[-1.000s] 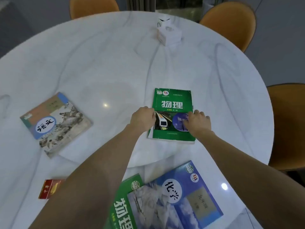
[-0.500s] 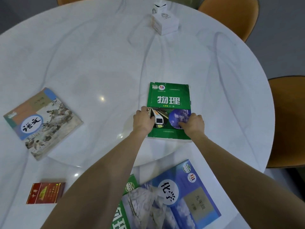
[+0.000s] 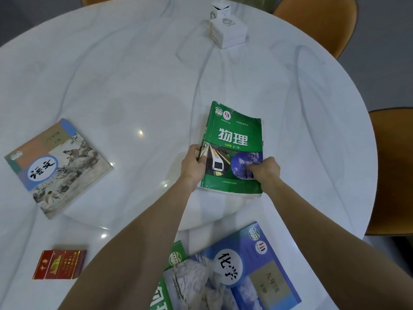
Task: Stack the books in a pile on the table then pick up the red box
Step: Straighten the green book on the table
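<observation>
A green physics book (image 3: 234, 139) is tilted up off the white marble table (image 3: 134, 74), its left edge raised. My left hand (image 3: 192, 166) grips its left edge and my right hand (image 3: 263, 172) holds its lower right side, thumb on the cover. Near me a blue chemistry book (image 3: 252, 271) lies on top of another green book (image 3: 169, 280). A beige and blue book (image 3: 55, 166) lies flat at the left. The red box (image 3: 60, 264) sits at the lower left, apart from both hands.
Two small white boxes (image 3: 228, 30) stand stacked at the far side of the table. Orange chairs stand at the far right (image 3: 317, 25) and at the right edge (image 3: 393, 171). A raised round turntable disc (image 3: 143, 211) occupies the table's middle.
Both hands have closed on the green physics book and lifted its left edge off the table, drawing it slightly toward me. The other books and the red box have not moved.
</observation>
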Demonstrator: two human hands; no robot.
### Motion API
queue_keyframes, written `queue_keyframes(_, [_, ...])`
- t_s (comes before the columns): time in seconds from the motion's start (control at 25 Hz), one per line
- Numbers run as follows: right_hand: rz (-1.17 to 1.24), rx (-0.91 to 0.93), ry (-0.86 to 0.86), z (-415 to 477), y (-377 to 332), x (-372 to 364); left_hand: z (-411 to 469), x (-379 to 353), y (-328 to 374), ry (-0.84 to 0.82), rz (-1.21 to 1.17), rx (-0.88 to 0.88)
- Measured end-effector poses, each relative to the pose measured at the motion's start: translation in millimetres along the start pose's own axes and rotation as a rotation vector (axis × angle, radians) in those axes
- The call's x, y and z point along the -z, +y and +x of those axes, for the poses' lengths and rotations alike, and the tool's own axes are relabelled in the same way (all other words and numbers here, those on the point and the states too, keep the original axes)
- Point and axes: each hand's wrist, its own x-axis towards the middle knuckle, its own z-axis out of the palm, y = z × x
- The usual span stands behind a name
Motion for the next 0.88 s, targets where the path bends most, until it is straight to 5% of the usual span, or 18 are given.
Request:
queue_keyframes(0.36, [0.28,0.208,0.044,-29,-20,-18,-9,48,-4,0.066,-0.314,-0.034])
queue_keyframes(0.88, [0.172,0.326,-0.12,-90,-70,-115,-25,150,-59,0.33,-0.361,0.154])
